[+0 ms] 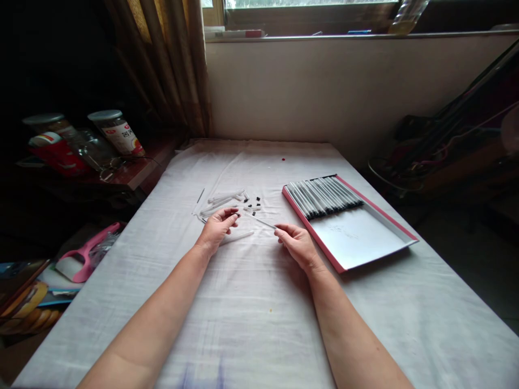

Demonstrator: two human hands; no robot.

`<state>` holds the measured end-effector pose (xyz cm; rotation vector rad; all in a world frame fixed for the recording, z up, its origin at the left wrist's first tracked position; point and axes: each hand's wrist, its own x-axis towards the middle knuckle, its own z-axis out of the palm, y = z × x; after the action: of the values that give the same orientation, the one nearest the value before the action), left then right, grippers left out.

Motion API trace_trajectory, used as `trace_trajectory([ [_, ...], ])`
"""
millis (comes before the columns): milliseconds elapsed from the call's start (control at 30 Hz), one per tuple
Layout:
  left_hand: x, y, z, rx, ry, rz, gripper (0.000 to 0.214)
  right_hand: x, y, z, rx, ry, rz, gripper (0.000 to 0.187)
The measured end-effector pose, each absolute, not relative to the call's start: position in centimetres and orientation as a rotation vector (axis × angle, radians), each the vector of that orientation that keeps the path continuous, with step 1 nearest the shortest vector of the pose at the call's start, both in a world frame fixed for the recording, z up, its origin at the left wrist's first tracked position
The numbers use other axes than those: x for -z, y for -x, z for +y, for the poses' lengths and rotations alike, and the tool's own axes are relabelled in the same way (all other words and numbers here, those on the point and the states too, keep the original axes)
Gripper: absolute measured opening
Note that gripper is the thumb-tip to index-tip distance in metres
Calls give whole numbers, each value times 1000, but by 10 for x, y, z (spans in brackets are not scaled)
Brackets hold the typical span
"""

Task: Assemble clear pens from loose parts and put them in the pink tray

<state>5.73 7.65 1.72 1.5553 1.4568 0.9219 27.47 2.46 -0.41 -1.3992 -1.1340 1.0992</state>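
Note:
My right hand (298, 244) pinches one end of a thin pale pen tube (261, 220), whose other end points left toward my left hand. Thumb and fingers of my left hand (219, 229) close on a small black pen piece (238, 215), partly hidden by the fingertips. Just beyond the hands lie several clear pen barrels (225, 198) in a loose pile, beside scattered small black pieces (258, 199). Another clear tube (239, 236) rests on the cloth by my left wrist. A thin dark refill (200, 195) lies farther left.
To the right, a shallow pink-edged box (343, 266) holds a row of black-ended pens (324, 197). A white cloth (251, 335) covers the table. At the left are a side table with jars (117, 132) and pink scissors (87, 254). A wall and window sill stand behind.

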Motion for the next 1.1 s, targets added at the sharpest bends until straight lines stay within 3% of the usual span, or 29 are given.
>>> trace_trajectory([
  [167, -19, -51, 59, -1110, -1064, 1261, 47, 5, -273, 24, -1078, 1377, -1224, 34],
  [1100, -21, -51, 52, -1130, -1144, 1276, 44, 7, -272, 22, -1044, 1360, -1338, 30],
])
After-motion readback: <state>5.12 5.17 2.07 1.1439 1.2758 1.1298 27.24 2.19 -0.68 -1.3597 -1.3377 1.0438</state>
